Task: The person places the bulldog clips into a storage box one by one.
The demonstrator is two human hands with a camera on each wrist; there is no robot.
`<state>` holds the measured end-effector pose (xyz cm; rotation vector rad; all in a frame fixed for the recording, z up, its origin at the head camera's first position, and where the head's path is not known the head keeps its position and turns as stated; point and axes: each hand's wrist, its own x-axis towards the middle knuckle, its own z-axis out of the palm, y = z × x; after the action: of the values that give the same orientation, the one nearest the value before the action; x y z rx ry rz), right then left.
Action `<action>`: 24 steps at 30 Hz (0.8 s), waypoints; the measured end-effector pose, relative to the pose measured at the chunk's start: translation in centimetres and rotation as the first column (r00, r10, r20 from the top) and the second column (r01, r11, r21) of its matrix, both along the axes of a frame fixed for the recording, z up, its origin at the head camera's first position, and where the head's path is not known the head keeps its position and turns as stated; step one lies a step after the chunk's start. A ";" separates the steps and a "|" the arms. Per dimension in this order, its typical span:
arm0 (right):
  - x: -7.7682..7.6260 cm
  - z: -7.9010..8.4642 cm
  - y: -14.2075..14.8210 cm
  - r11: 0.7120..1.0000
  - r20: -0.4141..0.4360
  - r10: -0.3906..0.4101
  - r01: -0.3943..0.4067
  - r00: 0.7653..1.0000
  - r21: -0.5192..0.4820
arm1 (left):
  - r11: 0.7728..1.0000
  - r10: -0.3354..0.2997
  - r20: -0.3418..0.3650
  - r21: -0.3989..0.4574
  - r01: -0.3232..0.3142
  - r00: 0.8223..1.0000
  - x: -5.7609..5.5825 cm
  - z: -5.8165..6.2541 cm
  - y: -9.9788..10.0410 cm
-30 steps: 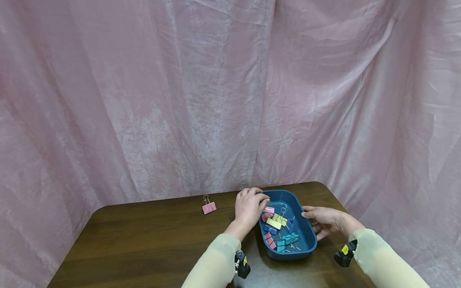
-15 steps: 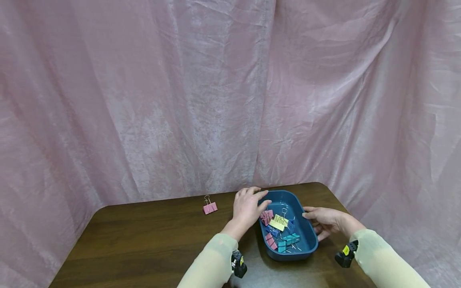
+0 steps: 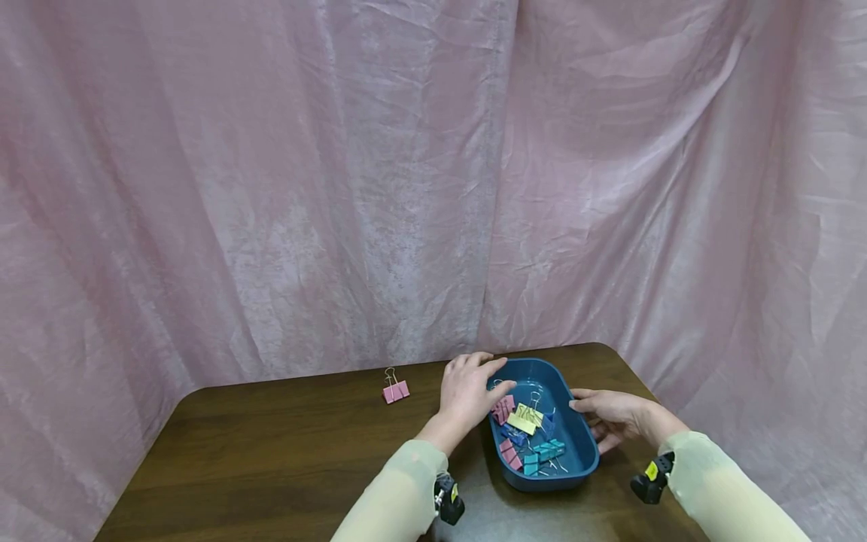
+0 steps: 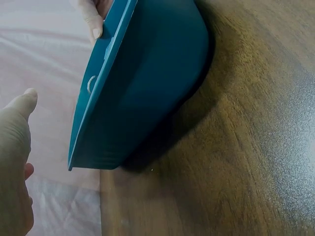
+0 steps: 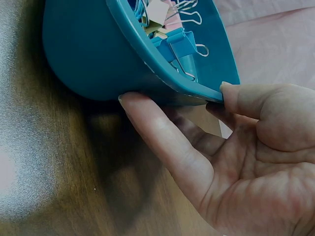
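A blue plastic tray [image 3: 579, 452] holds several binder clips in pink, yellow, blue and teal. My right hand [image 3: 612, 418] grips the tray's right side: in the right wrist view the thumb [image 5: 243, 100] lies at the rim and the fingers lie against the outer wall. Over the tray's far left corner is my left hand [image 3: 466, 391], thumb and fingers spread apart, nothing between them. In the left wrist view that hand's thumb [image 4: 24, 103] stands apart from the tray wall [image 4: 142, 73]. Among the clips are a yellow binder clip [image 3: 521, 423] and a teal binder clip [image 3: 549, 449].
One pink binder clip [image 3: 396, 391] lies on the brown wooden table [image 3: 271, 452], left of the left hand. Behind the table's far edge hangs a pink curtain [image 3: 379, 188]. Each forearm wears a small black wrist camera [image 3: 449, 499].
My left hand has let go of a pink binder clip into the tray; its fingers have spread apart, and clips near the left wall shifted. The right hand keeps its grip on the tray.
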<state>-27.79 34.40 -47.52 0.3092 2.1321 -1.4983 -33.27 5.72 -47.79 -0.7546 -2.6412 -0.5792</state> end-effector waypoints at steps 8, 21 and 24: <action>0.0 0.1 0.2 1.000 -0.007 -0.001 0.001 1.000 0.008 | 1.000 -0.009 0.024 0.010 0.009 1.000 0.1 0.6 -0.2; 0.1 0.3 -0.1 1.000 -0.015 -0.002 0.002 1.000 0.008 | 0.999 -0.037 -0.037 0.018 0.038 0.999 0.1 2.2 -0.9; 0.1 0.4 -0.1 1.000 -0.013 0.001 -0.001 1.000 0.010 | 0.999 -0.044 -0.043 0.012 0.044 0.998 0.2 2.4 -1.0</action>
<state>-27.68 34.27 -47.17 0.3032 2.1502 -1.4928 -33.10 4.68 -45.37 -0.8140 -2.5846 -0.5852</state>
